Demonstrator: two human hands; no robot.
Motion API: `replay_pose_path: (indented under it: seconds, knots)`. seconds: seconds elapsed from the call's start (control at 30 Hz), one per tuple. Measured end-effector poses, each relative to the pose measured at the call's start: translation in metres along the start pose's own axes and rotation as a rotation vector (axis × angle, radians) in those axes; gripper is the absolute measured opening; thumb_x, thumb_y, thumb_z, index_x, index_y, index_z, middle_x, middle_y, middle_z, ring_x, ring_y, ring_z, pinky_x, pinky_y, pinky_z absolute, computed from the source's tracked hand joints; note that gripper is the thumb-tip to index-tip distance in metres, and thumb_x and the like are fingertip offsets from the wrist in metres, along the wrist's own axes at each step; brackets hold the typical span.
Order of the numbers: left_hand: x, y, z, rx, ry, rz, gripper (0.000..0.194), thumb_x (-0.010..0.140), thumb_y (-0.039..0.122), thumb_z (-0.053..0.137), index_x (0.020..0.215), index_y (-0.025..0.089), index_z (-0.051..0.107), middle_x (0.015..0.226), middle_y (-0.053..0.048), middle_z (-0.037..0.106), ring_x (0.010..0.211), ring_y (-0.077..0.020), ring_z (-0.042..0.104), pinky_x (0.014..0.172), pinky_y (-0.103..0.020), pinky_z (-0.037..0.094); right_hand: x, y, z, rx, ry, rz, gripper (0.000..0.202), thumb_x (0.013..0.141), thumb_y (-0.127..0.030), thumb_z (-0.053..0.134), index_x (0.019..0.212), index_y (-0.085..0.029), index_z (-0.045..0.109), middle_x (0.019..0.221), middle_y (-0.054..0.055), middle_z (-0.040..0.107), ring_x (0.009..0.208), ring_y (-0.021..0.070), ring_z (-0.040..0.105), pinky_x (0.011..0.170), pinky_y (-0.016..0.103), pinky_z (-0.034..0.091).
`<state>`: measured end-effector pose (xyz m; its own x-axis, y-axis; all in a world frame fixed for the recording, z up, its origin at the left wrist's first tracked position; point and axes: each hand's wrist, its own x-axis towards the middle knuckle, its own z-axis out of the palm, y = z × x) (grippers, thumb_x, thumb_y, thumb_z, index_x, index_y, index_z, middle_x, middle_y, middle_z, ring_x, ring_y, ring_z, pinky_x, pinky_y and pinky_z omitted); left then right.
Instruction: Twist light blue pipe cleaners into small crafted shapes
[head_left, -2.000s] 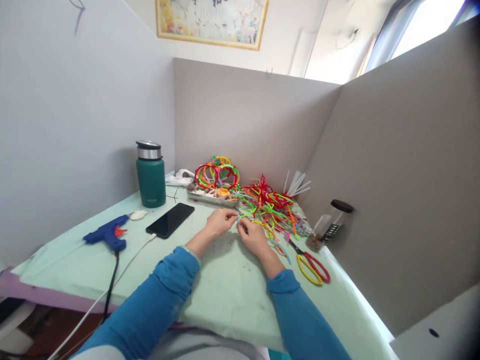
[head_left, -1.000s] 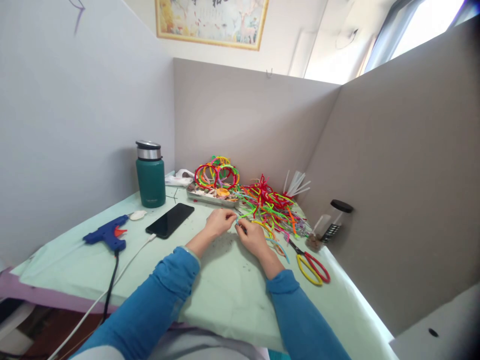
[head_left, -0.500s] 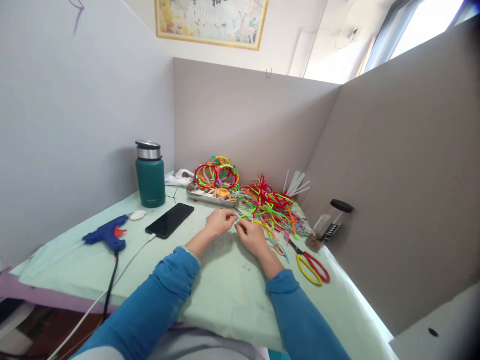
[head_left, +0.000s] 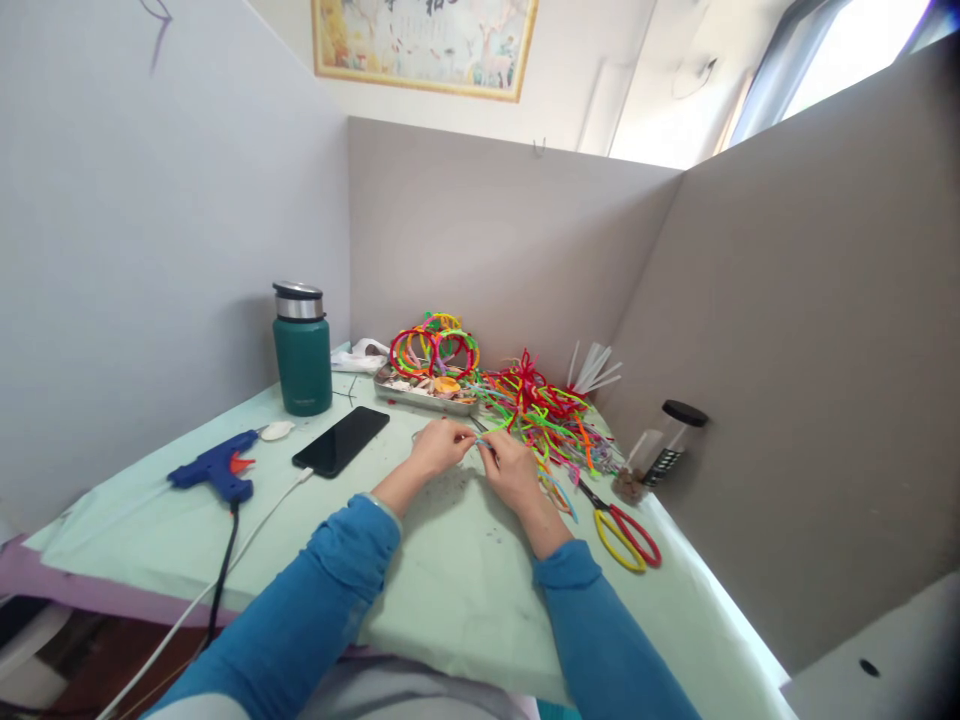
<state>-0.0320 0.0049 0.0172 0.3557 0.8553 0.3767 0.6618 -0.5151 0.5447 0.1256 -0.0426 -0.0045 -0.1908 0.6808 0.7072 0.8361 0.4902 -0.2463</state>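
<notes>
My left hand and my right hand meet over the middle of the table, fingertips pinched together. Between them shows a bit of light blue pipe cleaner, mostly covered by the fingers. Right behind the hands lies a tangled heap of coloured pipe cleaners, red, green, orange and purple. A few loose strands reach out beside my right wrist. Scissors with one yellow and one red handle lie to the right, their tips toward the heap.
Pipe-cleaner rings sit on a metal tray of small pieces. On the left are a green bottle, a phone on a cable and a blue glue gun. White sticks and a black-lidded jar stand right, by the partition.
My right hand's fingers have shifted slightly up and curl differently around the light blue piece. My left hand has barely moved.
</notes>
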Motion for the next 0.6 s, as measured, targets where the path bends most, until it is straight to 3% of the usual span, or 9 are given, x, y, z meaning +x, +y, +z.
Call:
replay_pose_path:
  seconds: [0.4,0.6]
  knots:
    - [-0.0031,0.002,0.0003,0.089,-0.057,0.106,0.022,0.079,0.03,0.053,0.085,0.027,0.074,0.08,-0.001,0.071,0.077,-0.0154,0.06,0.066,-0.02,0.039,0.0016,0.0089,0.0059,0.202,0.076,0.1,0.018,0.088,-0.03,0.05,0.088,-0.019,0.064,0.085,0.006,0.064,0.072,0.0164,0.057,0.067,0.026,0.043]
    - [-0.0041,0.0029,0.0007,0.118,-0.072,0.128,0.025,0.078,0.038,0.052,0.084,0.025,0.073,0.076,-0.001,0.069,0.073,-0.0156,0.058,0.064,-0.022,0.036,0.0027,0.0096,0.0065,0.217,0.082,0.104,0.017,0.086,-0.029,0.051,0.085,-0.019,0.064,0.08,0.005,0.064,0.069,0.0164,0.057,0.065,0.026,0.042]
